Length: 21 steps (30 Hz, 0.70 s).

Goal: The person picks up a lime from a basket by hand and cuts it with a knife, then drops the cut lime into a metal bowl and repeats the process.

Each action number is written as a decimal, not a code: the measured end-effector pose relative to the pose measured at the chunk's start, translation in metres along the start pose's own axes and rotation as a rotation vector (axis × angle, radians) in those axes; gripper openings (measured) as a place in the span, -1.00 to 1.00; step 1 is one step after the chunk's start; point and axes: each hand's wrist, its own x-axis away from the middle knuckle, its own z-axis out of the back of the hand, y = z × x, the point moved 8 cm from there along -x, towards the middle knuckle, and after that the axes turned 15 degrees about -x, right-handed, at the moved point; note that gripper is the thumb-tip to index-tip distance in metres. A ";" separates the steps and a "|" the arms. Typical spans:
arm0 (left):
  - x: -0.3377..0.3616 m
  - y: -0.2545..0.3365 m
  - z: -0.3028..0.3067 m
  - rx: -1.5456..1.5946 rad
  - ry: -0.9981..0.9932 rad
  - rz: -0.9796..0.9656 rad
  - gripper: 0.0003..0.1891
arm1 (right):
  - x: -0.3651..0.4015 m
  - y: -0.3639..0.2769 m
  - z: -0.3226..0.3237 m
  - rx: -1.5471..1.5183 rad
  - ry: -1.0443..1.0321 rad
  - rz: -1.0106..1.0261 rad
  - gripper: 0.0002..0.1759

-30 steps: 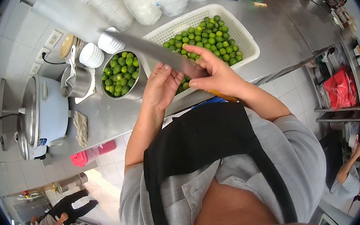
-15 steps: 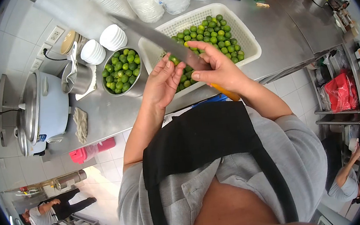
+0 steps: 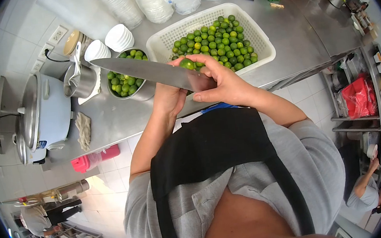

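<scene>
My right hand point(image 3: 228, 84) is closed on a large knife point(image 3: 142, 72), gripping it close to the blade's heel. The wide blade points left and lies across the front of my left hand point(image 3: 168, 98), hiding part of its fingers. A green lime point(image 3: 186, 64) sits at my left fingertips, just above the blade, with my right fingers close beside it. Both hands are over the near edge of a white perforated basket point(image 3: 264, 50) that holds many limes. Left of them, a round metal container point(image 3: 147, 92) is filled with limes, partly covered by the blade.
Small white bowls point(image 3: 119, 37) are stacked behind the metal container. A rice cooker point(image 3: 52, 109) and a crumpled cloth point(image 3: 83, 130) are on the left of the steel counter point(image 3: 294, 33). Bagged containers point(image 3: 152, 3) line the back. Two other people are farther off, one each side.
The knife blade has swung down and left, from pointing up and away to lying nearly level across my left hand. The orange handle is now hidden. The person at lower left has shifted position.
</scene>
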 end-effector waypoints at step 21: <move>0.019 0.013 0.007 -0.152 0.034 -0.120 -0.76 | 0.004 0.018 0.006 -0.115 0.013 -0.066 -0.27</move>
